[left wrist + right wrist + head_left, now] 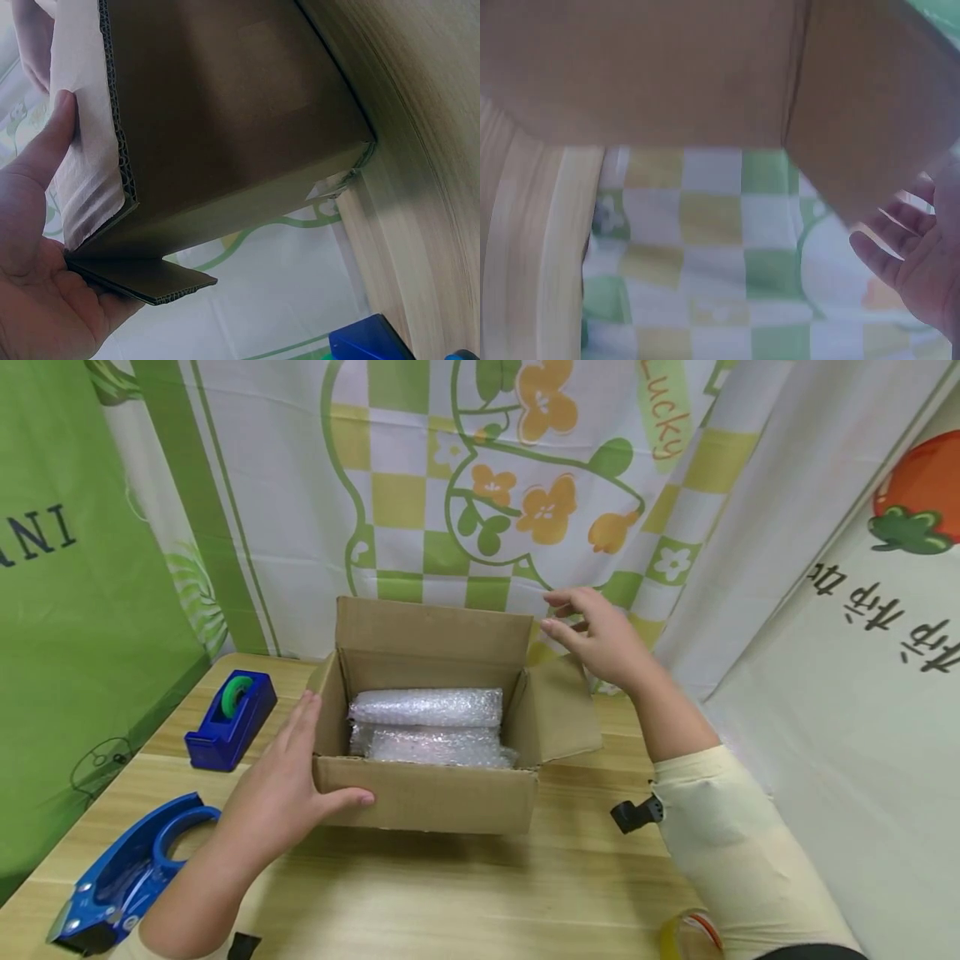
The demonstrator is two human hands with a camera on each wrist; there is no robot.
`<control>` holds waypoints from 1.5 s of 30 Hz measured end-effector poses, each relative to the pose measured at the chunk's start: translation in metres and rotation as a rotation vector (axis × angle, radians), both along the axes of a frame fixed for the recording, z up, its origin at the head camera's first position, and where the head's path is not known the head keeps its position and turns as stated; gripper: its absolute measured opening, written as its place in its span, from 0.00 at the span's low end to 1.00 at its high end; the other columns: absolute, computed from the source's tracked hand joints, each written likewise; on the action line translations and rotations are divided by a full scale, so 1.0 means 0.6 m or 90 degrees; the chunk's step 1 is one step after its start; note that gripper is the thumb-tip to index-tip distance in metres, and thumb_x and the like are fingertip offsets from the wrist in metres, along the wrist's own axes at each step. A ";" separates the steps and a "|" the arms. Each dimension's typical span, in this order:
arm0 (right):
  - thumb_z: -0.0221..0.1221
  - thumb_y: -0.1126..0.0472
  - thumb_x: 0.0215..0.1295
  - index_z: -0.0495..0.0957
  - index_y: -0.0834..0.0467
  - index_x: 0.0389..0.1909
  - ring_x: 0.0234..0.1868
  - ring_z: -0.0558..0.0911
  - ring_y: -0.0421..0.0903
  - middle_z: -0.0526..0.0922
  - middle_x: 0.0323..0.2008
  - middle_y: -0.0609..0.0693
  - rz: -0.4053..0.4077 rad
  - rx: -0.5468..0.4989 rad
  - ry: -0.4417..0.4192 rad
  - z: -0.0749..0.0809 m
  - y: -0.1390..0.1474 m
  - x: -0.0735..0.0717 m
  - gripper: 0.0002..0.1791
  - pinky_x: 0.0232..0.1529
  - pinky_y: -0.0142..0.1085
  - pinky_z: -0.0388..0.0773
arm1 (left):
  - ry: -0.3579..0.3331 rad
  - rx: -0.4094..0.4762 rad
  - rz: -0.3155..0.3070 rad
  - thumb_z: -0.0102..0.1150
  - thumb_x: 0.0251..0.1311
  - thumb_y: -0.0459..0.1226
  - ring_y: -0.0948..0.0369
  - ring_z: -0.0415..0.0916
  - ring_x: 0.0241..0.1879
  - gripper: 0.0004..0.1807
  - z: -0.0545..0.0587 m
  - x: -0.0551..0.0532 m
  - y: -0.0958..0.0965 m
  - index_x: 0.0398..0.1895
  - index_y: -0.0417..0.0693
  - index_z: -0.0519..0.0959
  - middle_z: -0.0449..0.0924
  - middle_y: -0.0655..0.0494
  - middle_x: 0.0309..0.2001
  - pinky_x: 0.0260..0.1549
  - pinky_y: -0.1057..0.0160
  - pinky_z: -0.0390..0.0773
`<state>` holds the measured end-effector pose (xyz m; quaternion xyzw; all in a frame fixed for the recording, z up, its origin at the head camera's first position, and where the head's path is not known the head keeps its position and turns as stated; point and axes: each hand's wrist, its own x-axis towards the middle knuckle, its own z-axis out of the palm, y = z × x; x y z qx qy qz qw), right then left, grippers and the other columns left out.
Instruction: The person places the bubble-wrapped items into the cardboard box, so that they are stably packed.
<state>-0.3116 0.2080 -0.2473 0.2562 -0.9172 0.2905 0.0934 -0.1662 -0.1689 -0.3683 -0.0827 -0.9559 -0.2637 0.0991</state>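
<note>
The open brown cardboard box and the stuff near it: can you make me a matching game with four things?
Things
1. Brown cardboard box with open flaps
2. Shiny clear bubble wrap
3. Blue block-shaped tape dispenser
4. Blue hand-held tape cutter with a rounded handle

Places and states
A. Partly behind the person's left forearm in the head view
B. Touched by the left hand
C. Inside something
D. Holding a green roll

Right pairs: 1-B, 2-C, 3-D, 4-A
</note>
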 end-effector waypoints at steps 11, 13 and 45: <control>0.47 0.34 0.70 0.56 0.58 0.75 0.67 0.66 0.64 0.63 0.69 0.63 -0.164 0.018 -0.067 -0.008 0.124 -0.001 0.43 0.62 0.63 0.67 | 0.001 0.000 -0.004 0.68 0.39 0.70 0.35 0.49 0.73 0.75 0.001 -0.001 0.001 0.80 0.49 0.34 0.35 0.44 0.79 0.63 0.30 0.59; 0.46 0.32 0.69 0.53 0.58 0.76 0.68 0.65 0.65 0.62 0.71 0.64 -0.197 0.040 -0.081 -0.014 0.144 0.000 0.45 0.62 0.65 0.65 | 0.001 0.000 -0.004 0.68 0.39 0.70 0.35 0.49 0.73 0.75 0.001 -0.001 0.001 0.80 0.48 0.34 0.35 0.44 0.79 0.63 0.30 0.59; 0.57 0.32 0.61 0.40 0.80 0.70 0.61 0.48 0.87 0.43 0.63 0.88 -0.403 0.291 -0.390 -0.229 0.359 0.014 0.63 0.58 0.76 0.58 | -0.006 0.003 -0.002 0.66 0.38 0.72 0.35 0.49 0.73 0.75 -0.001 -0.002 -0.002 0.80 0.49 0.33 0.35 0.45 0.79 0.63 0.30 0.59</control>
